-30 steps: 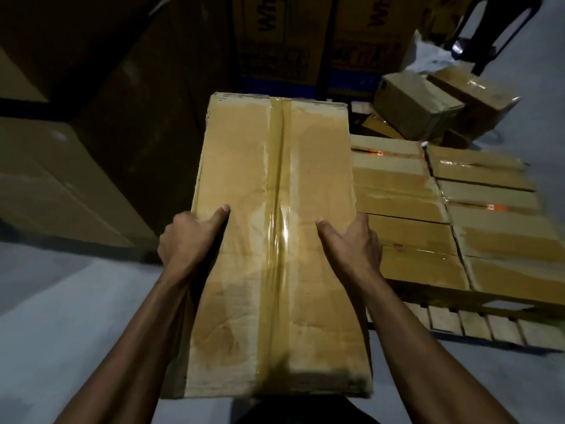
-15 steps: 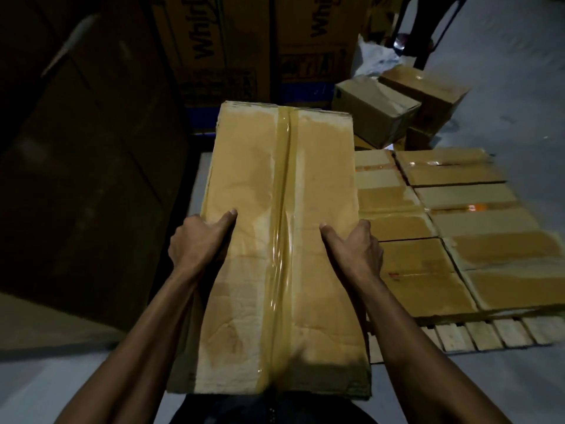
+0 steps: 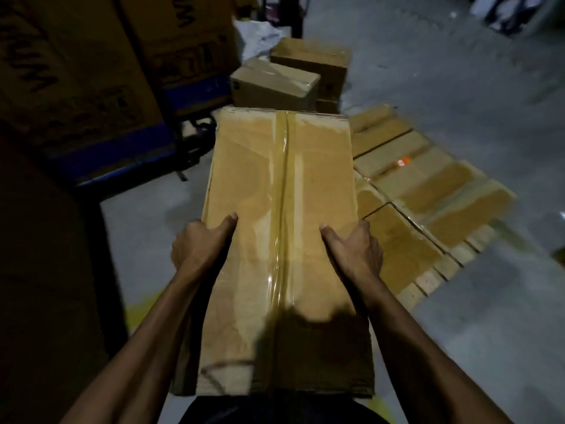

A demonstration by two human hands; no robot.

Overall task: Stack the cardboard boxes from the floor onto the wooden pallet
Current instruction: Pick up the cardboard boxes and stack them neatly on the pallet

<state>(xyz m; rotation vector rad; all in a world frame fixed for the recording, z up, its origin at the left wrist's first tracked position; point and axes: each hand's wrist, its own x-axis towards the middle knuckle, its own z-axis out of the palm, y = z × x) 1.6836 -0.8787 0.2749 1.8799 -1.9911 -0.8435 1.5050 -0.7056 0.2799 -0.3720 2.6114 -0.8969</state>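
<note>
My feed is dim and warm-toned, with light falling from above. Glare streaks the tape (image 3: 282, 209) on the carried box (image 3: 284, 240), and a dark shadow covers its near end. The left side sinks into blackness. Edges bend and smear with motion blur.

Grey concrete floor (image 3: 458, 71), scuffed, with a yellow painted mark (image 3: 139, 310) at lower left. Dim lighting throughout; left side in deep shadow. Large printed cartons (image 3: 76, 71) stacked at left above a blue base (image 3: 122, 166). Dark metal frame legs (image 3: 295, 16) at top centre. White sheeting (image 3: 256, 35) crumpled beside them.
</note>
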